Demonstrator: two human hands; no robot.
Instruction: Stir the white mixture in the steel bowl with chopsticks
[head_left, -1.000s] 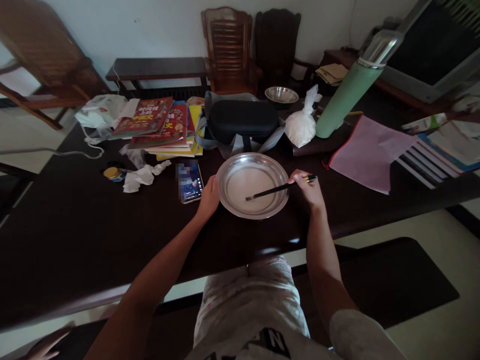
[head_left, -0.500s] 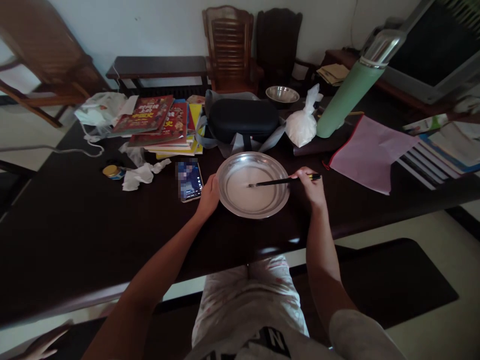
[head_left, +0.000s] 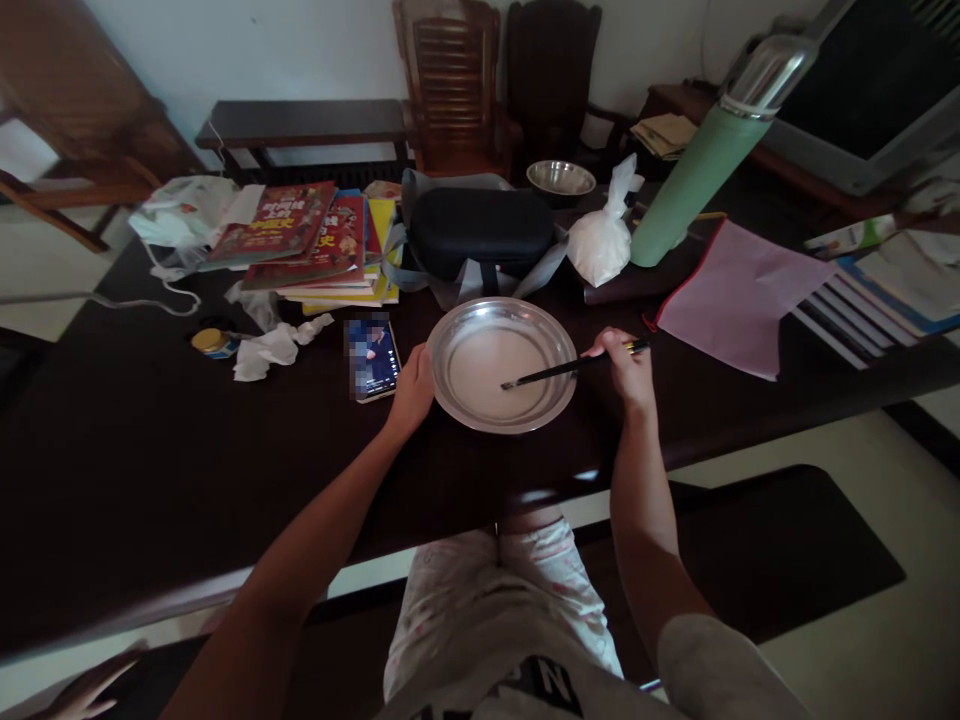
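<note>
Left hand (head_left: 411,392) grip closed on the near-left rim of the metal plate (head_left: 461,400) on the dark table (head_left: 150,450). Right hand (head_left: 628,368) pinches black chopsticks (head_left: 559,371), tips in the plate's pale liquid. Phone (head_left: 371,358) just left; black case (head_left: 480,232) and green flask (head_left: 701,165) beyond.

Phone (head_left: 373,358) left of pan (head_left: 459,335), case (head_left: 480,232) behind, perhaps liquid inside.

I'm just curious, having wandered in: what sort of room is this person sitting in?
Probably a living or dining room in a home. A dark wooden table holds a stack of children's books, a green thermos and a phone; wooden chairs stand against the wall.
</note>
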